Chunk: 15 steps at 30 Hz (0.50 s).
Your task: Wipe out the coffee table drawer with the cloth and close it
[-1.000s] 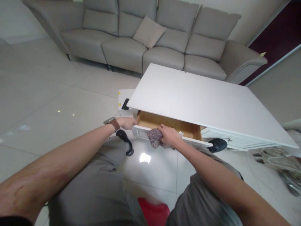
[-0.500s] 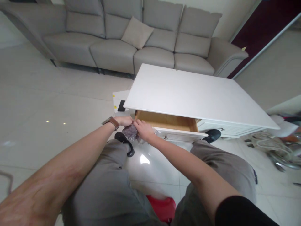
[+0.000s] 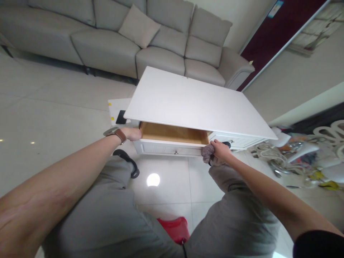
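A wooden-lined drawer [image 3: 174, 135] with a white front stands pulled out of the white coffee table [image 3: 193, 98]. At its left end, my left hand [image 3: 133, 134] is closed on the drawer's corner, with most of the fingers hidden. My right hand [image 3: 220, 148] is closed around a bunched greyish-purple cloth [image 3: 207, 153] at the right end of the drawer front. The cloth hangs against the front's right corner. A small metal knob [image 3: 176, 152] sits midway along the front.
Behind the table runs a grey sofa [image 3: 107, 46] with a beige cushion [image 3: 139, 27]. A black flat object [image 3: 121, 117] rests on a white panel [image 3: 112, 107] at the left. Cables and clutter [image 3: 271, 154] lie on the floor at the right. A red seat [image 3: 176, 229] shows between my legs.
My right hand has carried the cloth from the drawer's left end to its right end. My left hand stays at the left corner and has let go of the cloth. The view has shifted right.
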### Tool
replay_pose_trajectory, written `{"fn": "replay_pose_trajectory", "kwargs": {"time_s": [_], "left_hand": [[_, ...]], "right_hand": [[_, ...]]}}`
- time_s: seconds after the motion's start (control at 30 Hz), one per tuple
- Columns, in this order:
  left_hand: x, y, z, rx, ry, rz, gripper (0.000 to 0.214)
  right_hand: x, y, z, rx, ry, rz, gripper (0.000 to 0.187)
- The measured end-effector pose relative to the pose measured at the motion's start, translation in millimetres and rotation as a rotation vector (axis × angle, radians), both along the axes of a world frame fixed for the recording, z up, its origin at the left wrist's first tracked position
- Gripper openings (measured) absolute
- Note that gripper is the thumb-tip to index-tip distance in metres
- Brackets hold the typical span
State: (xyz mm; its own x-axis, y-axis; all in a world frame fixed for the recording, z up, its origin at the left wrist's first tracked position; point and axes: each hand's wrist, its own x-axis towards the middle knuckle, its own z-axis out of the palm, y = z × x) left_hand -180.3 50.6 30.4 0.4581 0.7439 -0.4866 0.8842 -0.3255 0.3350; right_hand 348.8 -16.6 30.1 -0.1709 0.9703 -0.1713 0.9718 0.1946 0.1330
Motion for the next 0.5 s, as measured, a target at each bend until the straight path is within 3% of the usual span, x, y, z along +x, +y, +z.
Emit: {"fn": "replay_pose_trajectory", "kwargs": {"time_s": [0.1,0.27,0.5], "left_hand": [[4.1,-4.5,8.5,-0.03,0.062,0.019,0.021],[9.3,-9.0,16.2,-0.017,0.125,0.014,0.026],[12.6,-9.4,16.9,0.0,0.19,-0.034,0.028]], "right_hand": [[31.7,-7.1,-2.1,0.055,0.093,-0.153,0.033],[25.5,-20.5,-13.3,0.183,0.482,-0.384,0.012],[16.4,-29.3,-74.2,0.278,0.846,-0.63,0.011]]}}
